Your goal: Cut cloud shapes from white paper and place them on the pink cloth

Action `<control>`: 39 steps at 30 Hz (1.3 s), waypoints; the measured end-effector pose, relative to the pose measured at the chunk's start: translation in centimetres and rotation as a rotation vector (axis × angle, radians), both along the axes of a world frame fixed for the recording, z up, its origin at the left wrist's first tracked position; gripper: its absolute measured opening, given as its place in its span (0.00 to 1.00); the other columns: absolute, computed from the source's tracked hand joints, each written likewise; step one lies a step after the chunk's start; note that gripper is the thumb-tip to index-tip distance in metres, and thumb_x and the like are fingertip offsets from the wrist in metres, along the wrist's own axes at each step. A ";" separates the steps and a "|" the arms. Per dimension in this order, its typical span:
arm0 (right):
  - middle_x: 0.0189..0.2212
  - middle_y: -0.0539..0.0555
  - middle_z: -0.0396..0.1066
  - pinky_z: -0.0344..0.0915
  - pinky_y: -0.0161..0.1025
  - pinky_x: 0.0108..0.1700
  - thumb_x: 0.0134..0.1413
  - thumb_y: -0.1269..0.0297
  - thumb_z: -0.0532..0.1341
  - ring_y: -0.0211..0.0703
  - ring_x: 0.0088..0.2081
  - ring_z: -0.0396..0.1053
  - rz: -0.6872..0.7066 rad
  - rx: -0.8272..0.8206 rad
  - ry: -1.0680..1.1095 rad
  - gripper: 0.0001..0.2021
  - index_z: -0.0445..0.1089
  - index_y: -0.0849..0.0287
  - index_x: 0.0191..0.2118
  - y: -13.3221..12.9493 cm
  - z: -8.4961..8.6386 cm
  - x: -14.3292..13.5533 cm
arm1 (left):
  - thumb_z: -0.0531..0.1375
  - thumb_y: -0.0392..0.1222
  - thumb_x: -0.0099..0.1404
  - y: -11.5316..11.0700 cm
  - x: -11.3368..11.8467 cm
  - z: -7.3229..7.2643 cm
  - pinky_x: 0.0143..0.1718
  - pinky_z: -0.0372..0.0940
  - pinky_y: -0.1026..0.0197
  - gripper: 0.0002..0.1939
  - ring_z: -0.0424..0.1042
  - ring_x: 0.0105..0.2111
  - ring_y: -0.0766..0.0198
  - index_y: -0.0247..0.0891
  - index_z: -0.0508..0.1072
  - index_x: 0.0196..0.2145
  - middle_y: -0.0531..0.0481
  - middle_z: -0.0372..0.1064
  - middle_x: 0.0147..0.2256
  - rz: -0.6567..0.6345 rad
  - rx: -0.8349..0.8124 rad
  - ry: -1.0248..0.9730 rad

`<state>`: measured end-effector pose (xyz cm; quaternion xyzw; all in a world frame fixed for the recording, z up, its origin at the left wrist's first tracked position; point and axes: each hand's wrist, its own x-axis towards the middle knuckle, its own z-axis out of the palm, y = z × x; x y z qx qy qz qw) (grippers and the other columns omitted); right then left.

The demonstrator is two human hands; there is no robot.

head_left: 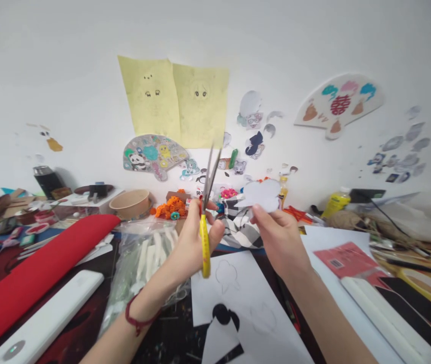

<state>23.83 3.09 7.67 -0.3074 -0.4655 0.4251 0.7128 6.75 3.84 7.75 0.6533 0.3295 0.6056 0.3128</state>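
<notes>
My left hand, with a dark red cord on its wrist, holds yellow-handled scissors. The scissor blades point up and stand slightly apart. To the right, my right hand pinches a white cloud-shaped paper piece by its lower edge. The paper and the blades are not touching. Below both hands lies a white sheet with faint pencil outlines, and black and white paper pieces rest on it.
A plastic bag, red fabric roll and white case lie at left. A bowl and orange flowers stand behind. At right are a red packet and yellow tape roll.
</notes>
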 end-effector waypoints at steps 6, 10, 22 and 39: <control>0.20 0.48 0.63 0.58 0.35 0.34 0.49 0.58 0.71 0.35 0.28 0.58 0.109 -0.026 0.001 0.16 0.71 0.61 0.20 -1.1 -0.1 -1.5 | 0.64 0.46 0.63 -1.4 0.6 0.5 0.36 0.61 0.63 0.12 0.66 0.34 0.65 0.39 0.66 0.36 0.51 0.67 0.36 -0.030 0.060 -0.151; 0.21 0.49 0.65 0.59 0.36 0.35 0.51 0.57 0.70 0.36 0.28 0.60 0.168 -0.044 -0.053 0.15 0.72 0.61 0.21 -1.6 -0.8 -2.6 | 0.65 0.42 0.62 -2.1 0.4 0.8 0.35 0.61 0.65 0.10 0.65 0.32 0.68 0.38 0.67 0.34 0.54 0.66 0.33 -0.005 0.045 -0.171; 0.30 0.51 0.74 0.65 0.35 0.36 0.49 0.56 0.71 0.39 0.32 0.69 0.179 -0.083 -0.375 0.13 0.77 0.59 0.37 -0.6 0.0 -0.1 | 0.67 0.44 0.57 -1.1 -2.4 2.4 0.29 0.57 0.64 0.12 0.63 0.28 0.67 0.37 0.68 0.32 0.56 0.64 0.27 -0.095 -0.130 0.192; 0.25 0.50 0.69 0.63 0.36 0.32 0.57 0.56 0.65 0.39 0.28 0.64 -0.271 0.151 -0.300 0.12 0.76 0.60 0.31 -0.6 -0.5 -1.0 | 0.56 0.55 0.64 -1.4 -1.2 1.4 0.32 0.57 0.58 0.17 0.64 0.31 0.59 0.41 0.57 0.38 0.52 0.63 0.33 0.184 -0.009 0.484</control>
